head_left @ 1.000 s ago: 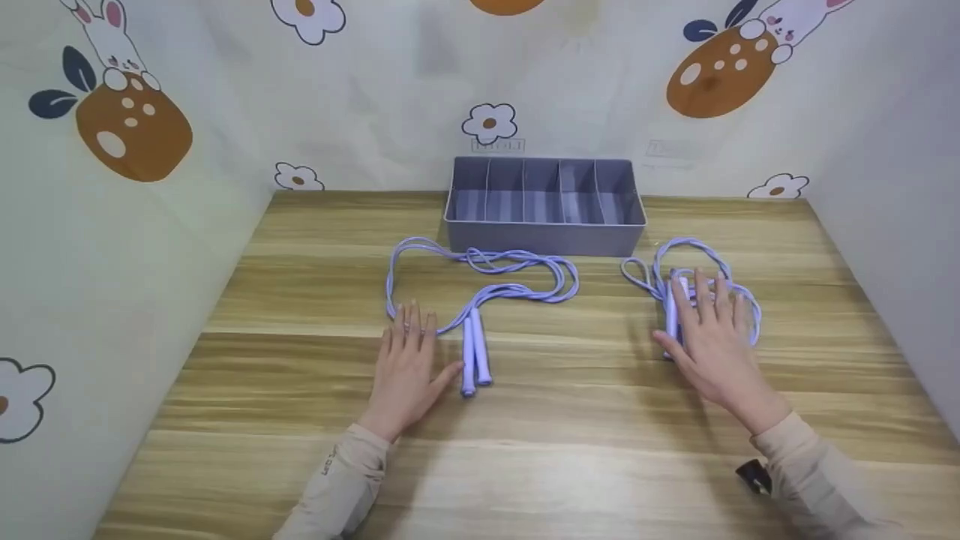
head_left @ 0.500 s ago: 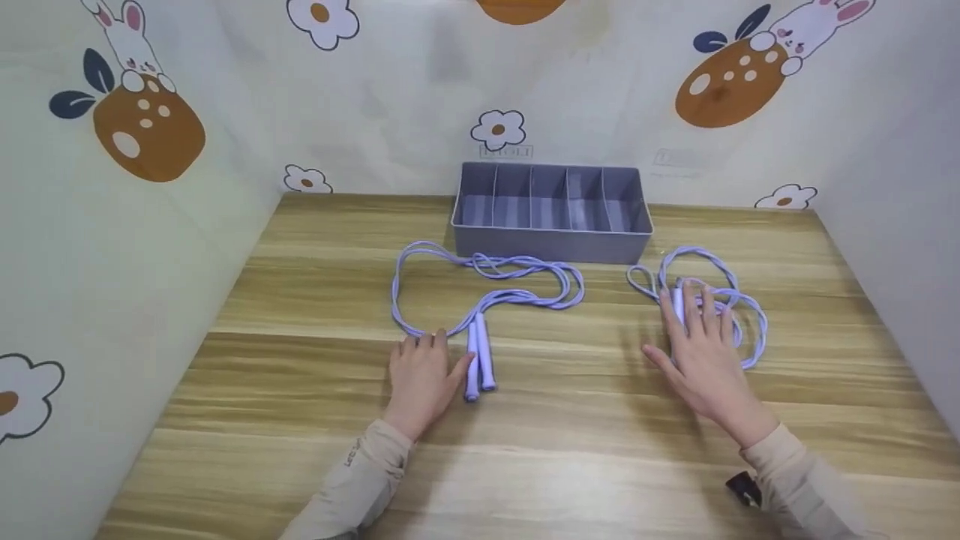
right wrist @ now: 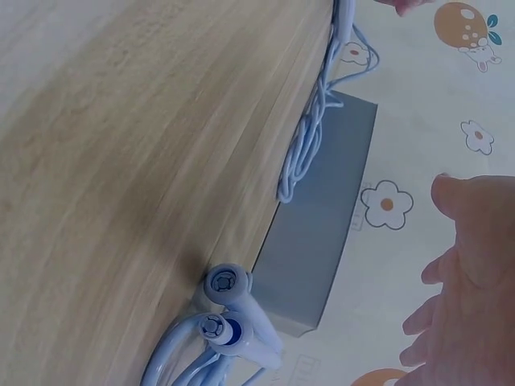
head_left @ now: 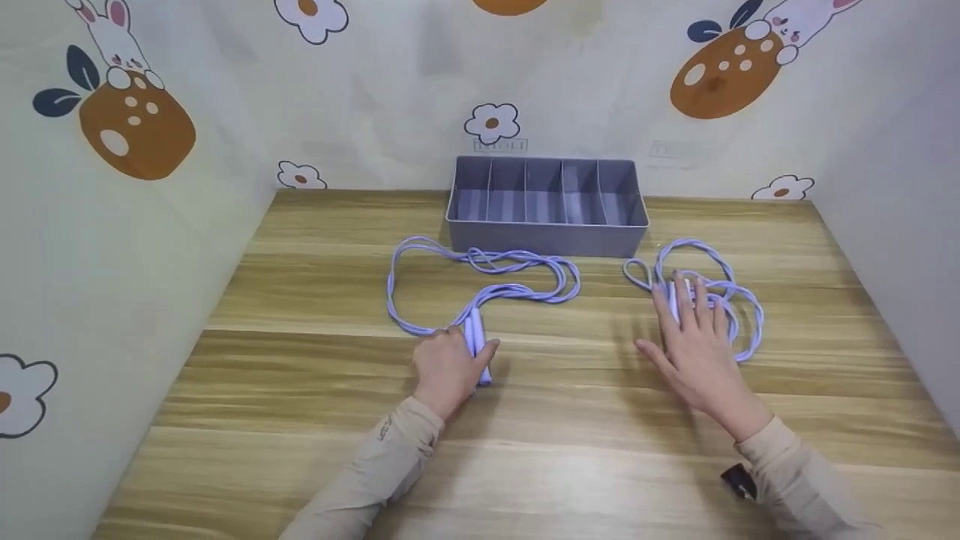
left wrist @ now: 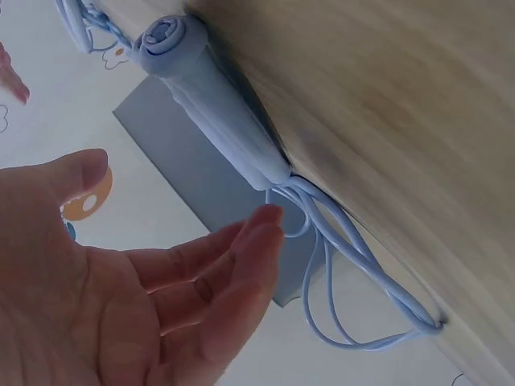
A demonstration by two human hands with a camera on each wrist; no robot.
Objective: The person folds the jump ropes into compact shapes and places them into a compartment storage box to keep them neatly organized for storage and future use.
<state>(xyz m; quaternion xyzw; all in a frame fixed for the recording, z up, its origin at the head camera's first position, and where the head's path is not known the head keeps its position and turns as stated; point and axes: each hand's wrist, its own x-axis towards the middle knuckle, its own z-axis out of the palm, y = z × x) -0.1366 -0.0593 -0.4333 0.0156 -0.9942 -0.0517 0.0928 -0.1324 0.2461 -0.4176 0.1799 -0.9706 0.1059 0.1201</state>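
On the left lies a lilac jump rope (head_left: 564, 281), its two handles (head_left: 474, 324) side by side and pointing toward the person. My left hand (head_left: 448, 371) overlaps these handles in the head view; in the left wrist view the thumb and bent fingers (left wrist: 257, 241) stand apart, with a gap to the handles (left wrist: 221, 117). A second lilac jump rope (head_left: 759, 322) lies coiled on the right. My right hand (head_left: 701, 360) is over its near side, fingers spread, partly hiding its handles. The right wrist view shows that hand (right wrist: 479, 281) clear of the two handle ends (right wrist: 225, 280).
A grey divided box (head_left: 547, 238) with several compartments stands at the back of the wooden table (head_left: 337, 420), just behind the ropes. Patterned walls (head_left: 375, 112) enclose the back and sides. A small black object (head_left: 739, 480) shows beside the right sleeve.
My left hand has moved right from the rope's loop to the handles, its fingers now bent. My right hand has drawn back slightly toward the person. Both ropes lie where they were.
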